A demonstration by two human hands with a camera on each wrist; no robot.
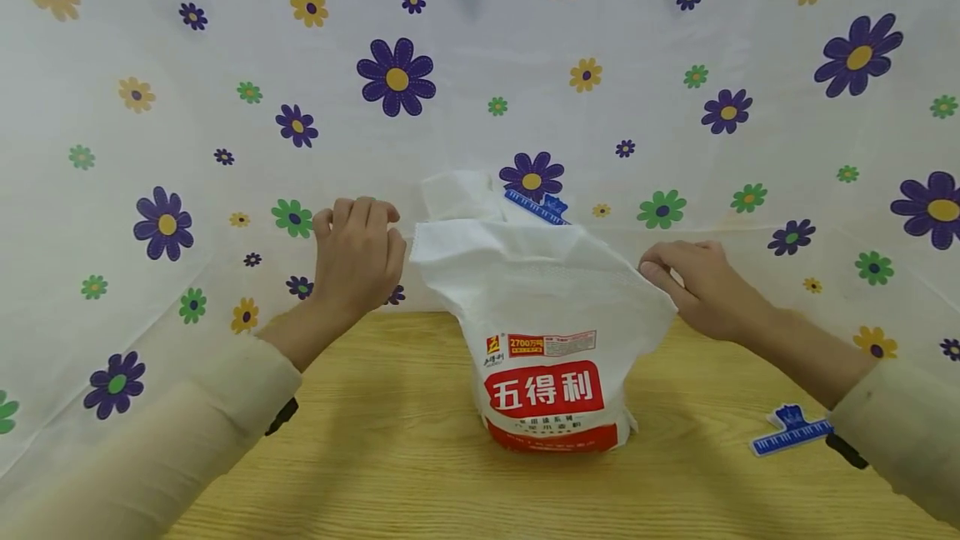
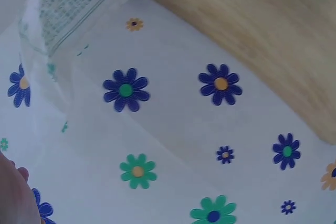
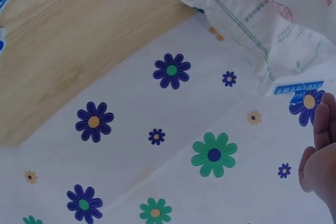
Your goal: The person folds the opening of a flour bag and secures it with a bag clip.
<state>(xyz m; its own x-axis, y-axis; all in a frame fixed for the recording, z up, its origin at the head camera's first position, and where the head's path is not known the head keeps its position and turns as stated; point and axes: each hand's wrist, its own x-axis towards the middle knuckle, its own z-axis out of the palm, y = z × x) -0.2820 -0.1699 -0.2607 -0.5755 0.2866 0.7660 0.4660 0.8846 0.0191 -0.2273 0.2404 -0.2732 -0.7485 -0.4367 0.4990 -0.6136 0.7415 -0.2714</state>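
Observation:
A white flour bag point(image 1: 551, 298) with red labels stands on the wooden table, its wide top spread and sloping down to the right. My right hand point(image 1: 701, 286) pinches the bag's right upper edge between thumb and fingers. Beside the left upper corner is my left hand point(image 1: 358, 257), fingers bent, a narrow gap showing; its fingertips are hidden. A blue clip point(image 1: 536, 205) with a piano-key pattern shows behind the bag's top. In the right wrist view, this clip point(image 3: 299, 87) appears by the bag's end, close to my fingers point(image 3: 328, 111).
A second blue piano-key clip point(image 1: 791, 432) lies on the wooden table point(image 1: 360, 440), near my right sleeve. Behind the table hangs a white cloth point(image 1: 465, 48) printed with purple, green and yellow flowers.

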